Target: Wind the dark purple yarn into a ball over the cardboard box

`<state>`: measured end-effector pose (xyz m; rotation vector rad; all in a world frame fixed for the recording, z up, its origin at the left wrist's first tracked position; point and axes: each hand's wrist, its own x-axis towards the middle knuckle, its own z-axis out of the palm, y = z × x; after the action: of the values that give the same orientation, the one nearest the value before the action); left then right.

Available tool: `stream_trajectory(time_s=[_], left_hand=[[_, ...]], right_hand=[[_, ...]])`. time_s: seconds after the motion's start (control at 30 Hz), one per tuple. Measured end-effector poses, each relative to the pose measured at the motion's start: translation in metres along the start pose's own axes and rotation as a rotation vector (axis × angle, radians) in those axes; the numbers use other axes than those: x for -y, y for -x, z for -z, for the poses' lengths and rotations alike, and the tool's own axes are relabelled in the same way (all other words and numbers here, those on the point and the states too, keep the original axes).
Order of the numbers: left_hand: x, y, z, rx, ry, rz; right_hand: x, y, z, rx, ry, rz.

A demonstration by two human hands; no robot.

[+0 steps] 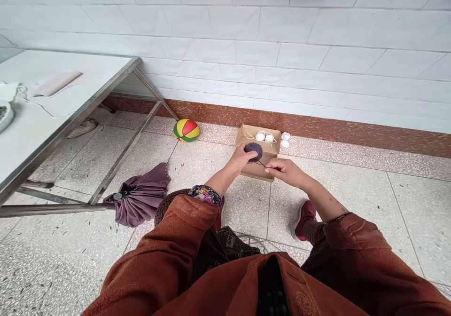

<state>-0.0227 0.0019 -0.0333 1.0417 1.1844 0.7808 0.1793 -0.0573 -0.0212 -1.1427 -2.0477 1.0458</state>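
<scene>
My left hand [241, 158] is closed around a dark grey ball of yarn [254, 152], held above an opened cardboard box [256, 170]. A strand of the same yarn runs from the ball to my right hand [283, 171], whose thumb and fingers pinch it just to the right of the ball. In the far part of the box lie white yarn balls [260, 136] with a loose white strand. More small white balls [285, 139] rest on the floor against the box's right side.
A metal-framed table [102, 78] stands at left, bearing a rolled cloth [58, 83] and a white bowl [4, 114]. Beneath its edge lies a folded purple umbrella [144, 196]. A colourful ball [186, 130] sits near the tiled wall [253, 52]. My red shoes [303, 219] flank the box's near side.
</scene>
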Motion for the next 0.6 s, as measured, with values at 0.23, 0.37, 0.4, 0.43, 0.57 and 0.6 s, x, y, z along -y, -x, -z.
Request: stream_trajectory(time_s=[0.23, 0.37, 0.4, 0.43, 0.57, 0.6], left_hand=[[0.007, 0.013, -0.008, 0.365, -0.340, -0.125], [0.006, 0.018, -0.011, 0.645, -0.143, -0.162], [0.005, 0.018, -0.011, 0.680, -0.068, -0.162], [0.004, 0.018, -0.011, 0.694, 0.005, -0.158], [-0.004, 0.018, -0.007, 0.543, 0.163, -0.154], [-0.006, 0.017, -0.006, 0.470, 0.160, -0.155]], right_hand=[[-0.002, -0.007, 0.016, -0.310, -0.107, -0.061], [-0.019, -0.008, 0.012, -0.376, -0.041, -0.131], [-0.023, -0.007, 0.010, -0.360, -0.034, -0.156], [-0.026, -0.006, 0.007, -0.337, -0.027, -0.181], [-0.033, -0.003, -0.004, -0.264, 0.022, -0.232], [-0.033, -0.002, -0.006, -0.244, 0.039, -0.222]])
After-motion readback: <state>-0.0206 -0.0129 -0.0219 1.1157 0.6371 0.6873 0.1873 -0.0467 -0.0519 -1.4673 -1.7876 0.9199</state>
